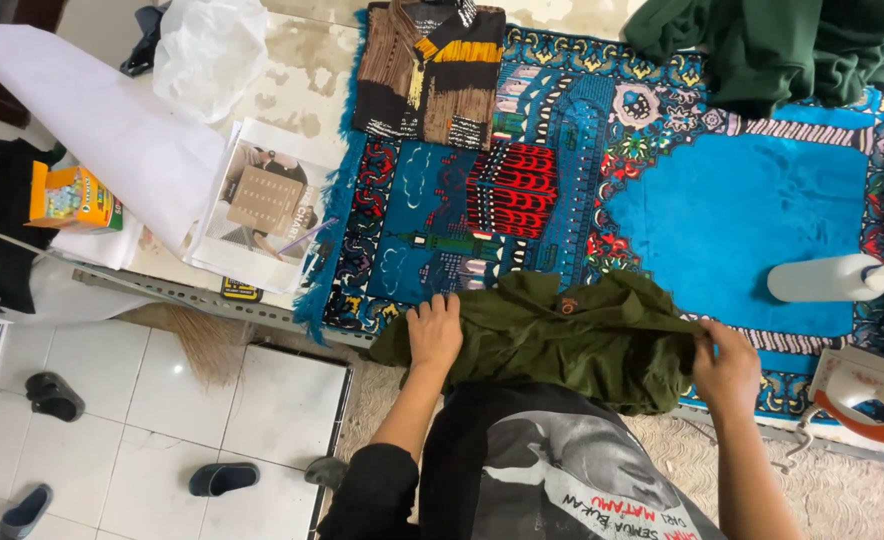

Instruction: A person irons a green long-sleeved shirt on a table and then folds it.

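A crumpled olive-green garment (562, 335) lies at the near edge of a blue patterned rug (732, 215) spread over the table. My left hand (434, 332) rests flat on the garment's left part, fingers together. My right hand (727, 368) pinches the garment's right edge between thumb and fingers. A folded brown, black and yellow shirt (432, 70) lies at the rug's far left corner, apart from both hands.
A white and orange iron (867, 395) sits at the right edge, near a white spray bottle (832, 278). A dark green cloth pile (782, 45) lies far right. Papers (262, 200), a plastic bag (207, 45) and a crayon box (74, 198) lie left. Sandals (54, 395) sit on the tiled floor.
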